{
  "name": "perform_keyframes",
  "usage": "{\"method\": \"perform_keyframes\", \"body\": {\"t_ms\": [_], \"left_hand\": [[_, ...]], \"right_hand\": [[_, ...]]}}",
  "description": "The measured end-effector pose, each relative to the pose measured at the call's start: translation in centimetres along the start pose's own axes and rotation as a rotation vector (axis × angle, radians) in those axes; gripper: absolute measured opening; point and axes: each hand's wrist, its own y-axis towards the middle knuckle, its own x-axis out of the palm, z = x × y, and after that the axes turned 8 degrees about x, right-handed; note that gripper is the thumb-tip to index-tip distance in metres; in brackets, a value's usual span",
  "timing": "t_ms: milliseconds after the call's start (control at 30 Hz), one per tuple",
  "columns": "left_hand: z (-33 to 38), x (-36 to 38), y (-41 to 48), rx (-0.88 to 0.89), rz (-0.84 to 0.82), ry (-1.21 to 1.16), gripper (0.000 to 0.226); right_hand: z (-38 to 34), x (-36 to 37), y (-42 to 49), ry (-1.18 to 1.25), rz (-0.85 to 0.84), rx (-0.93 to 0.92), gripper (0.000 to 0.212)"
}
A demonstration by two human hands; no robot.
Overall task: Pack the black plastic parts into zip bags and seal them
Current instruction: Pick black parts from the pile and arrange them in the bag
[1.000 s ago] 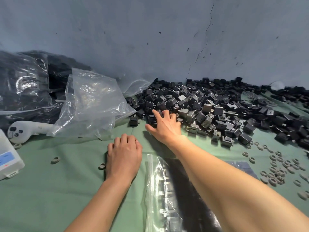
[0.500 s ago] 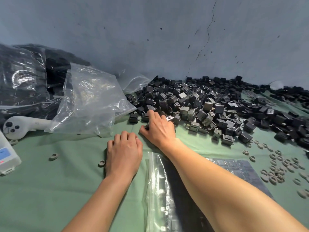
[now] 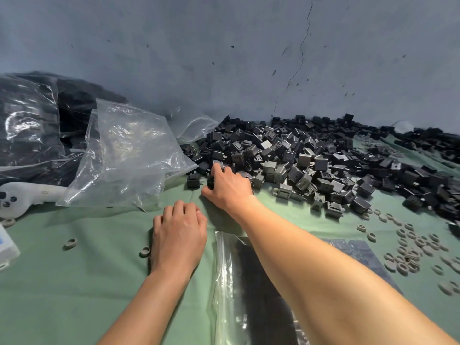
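A big pile of black plastic parts (image 3: 311, 158) lies on the green cloth against the wall. My right hand (image 3: 230, 189) is at the pile's near left edge, its fingers curled round a few black parts, one showing by the thumb (image 3: 211, 183). My left hand (image 3: 179, 232) rests knuckles-up on the cloth just below it, fingers bent down, with nothing seen in it. A clear zip bag (image 3: 224, 282) holding black parts lies flat beneath my right forearm, partly hidden by it.
Crumpled empty clear bags (image 3: 129, 155) sit left of the pile, with filled bags of black parts (image 3: 29, 135) behind them. A white controller (image 3: 32, 192) and a white box (image 3: 6, 247) lie far left. Several grey rings (image 3: 408, 250) are scattered at right.
My right hand went from spread flat on the pile to curled, gathering parts and drawing them toward the pile's near left edge. My left hand stayed in place on the cloth.
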Motion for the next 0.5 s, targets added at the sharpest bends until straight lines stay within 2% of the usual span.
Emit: {"method": "perform_keyframes", "body": {"t_ms": [200,367,500], "left_hand": [[-0.1,0.1,0.0,-0.004,-0.009,-0.011,0.027],[-0.1,0.2,0.0,-0.002,-0.006,-0.025,0.027],[-0.1,0.2,0.0,-0.003,0.010,-0.022,0.026]], "right_hand": [[0.5,-1.1,-0.4,-0.034,0.031,-0.062,0.042],[0.6,-1.4,-0.7,-0.241,0.003,-0.079,0.042],[0.7,-1.7,-1.0,-0.188,0.010,-0.029,0.041]]}}
